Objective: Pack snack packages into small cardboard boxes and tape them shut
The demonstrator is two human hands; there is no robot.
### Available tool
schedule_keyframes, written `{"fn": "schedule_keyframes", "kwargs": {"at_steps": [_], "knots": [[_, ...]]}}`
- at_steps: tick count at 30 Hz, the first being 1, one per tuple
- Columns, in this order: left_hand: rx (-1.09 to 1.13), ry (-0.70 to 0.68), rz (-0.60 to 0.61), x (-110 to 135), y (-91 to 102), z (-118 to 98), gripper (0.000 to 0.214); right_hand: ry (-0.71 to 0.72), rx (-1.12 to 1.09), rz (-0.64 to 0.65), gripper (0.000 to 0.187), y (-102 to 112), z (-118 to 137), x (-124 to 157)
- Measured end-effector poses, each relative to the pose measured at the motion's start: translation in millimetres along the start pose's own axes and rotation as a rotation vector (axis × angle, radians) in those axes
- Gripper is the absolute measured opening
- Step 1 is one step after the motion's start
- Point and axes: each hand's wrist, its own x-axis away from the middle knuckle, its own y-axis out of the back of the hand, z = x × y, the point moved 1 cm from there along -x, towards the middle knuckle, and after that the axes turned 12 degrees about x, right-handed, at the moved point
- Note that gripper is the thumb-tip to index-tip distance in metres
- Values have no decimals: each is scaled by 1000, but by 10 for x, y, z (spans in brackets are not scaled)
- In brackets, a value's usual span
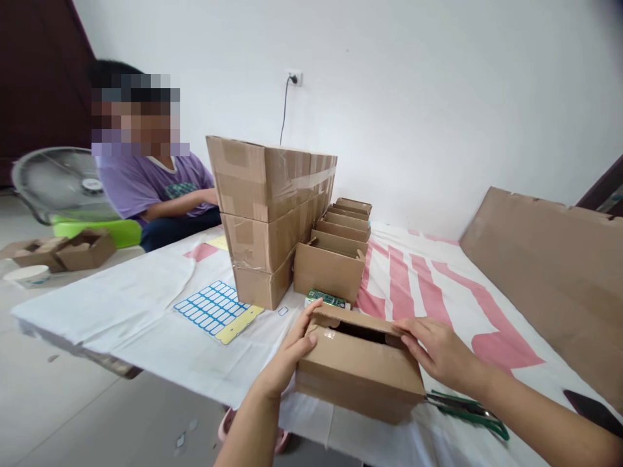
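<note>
A small brown cardboard box (pixel 357 370) lies at the near edge of the white and pink cloth-covered table (pixel 146 305), its top flaps partly open. My left hand (pixel 294 353) grips its left end, thumb on the top flap. My right hand (pixel 433 350) rests on the right top flap with fingers pressing it down. Just behind the box lies a small green circuit board item (pixel 327 299).
A stack of three taped cartons (pixel 267 220) stands mid-table, with a row of open small boxes (pixel 335 250) beside it. A blue label sheet (pixel 214 310) lies left. Green-handled scissors (pixel 467 408) lie right. A flat cardboard sheet (pixel 549 272) leans right. A seated person (pixel 156 194), a fan (pixel 58 181).
</note>
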Motion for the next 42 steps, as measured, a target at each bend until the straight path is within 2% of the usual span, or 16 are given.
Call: {"fn": "schedule_keyframes", "kwargs": {"at_steps": [4, 8, 14, 18, 23, 25, 28, 32, 34, 35, 37, 42], "knots": [[-33, -35, 25, -8, 19, 3, 70, -138, -89, -27, 31, -50, -153, -112], [-55, -45, 20, -10, 32, -4, 69, -259, -196, 3, 37, -155, -301, -222], [-81, -37, -2, -6, 28, -3, 67, -304, -285, 24, 40, -233, -343, -240], [-185, -69, -19, 14, 13, -53, 57, -237, -260, -2, 30, -107, -220, -195], [-292, -165, -37, 91, -9, -205, 40, -10, -125, -202, 23, 169, 46, -124], [-275, -226, -45, 142, -22, -264, 33, 59, -154, -229, 22, 247, 136, -100], [-229, -254, 7, 232, -72, -332, 27, 32, -245, -133, 21, 313, 221, -80], [-318, -208, 47, 336, -173, -428, 37, -60, -389, 152, 26, 371, 276, -70], [-380, -190, 134, 375, -220, -490, 22, -71, -448, 277, 30, 396, 291, -71], [-402, -190, 190, 391, -238, -522, 17, -69, -456, 310, 32, 402, 294, -74], [-443, -194, 278, 417, -261, -579, 19, -23, -416, 330, 34, 393, 297, -83], [-609, -206, 315, 440, -307, -654, 24, 176, -155, 366, 37, 280, 304, -83]]}}
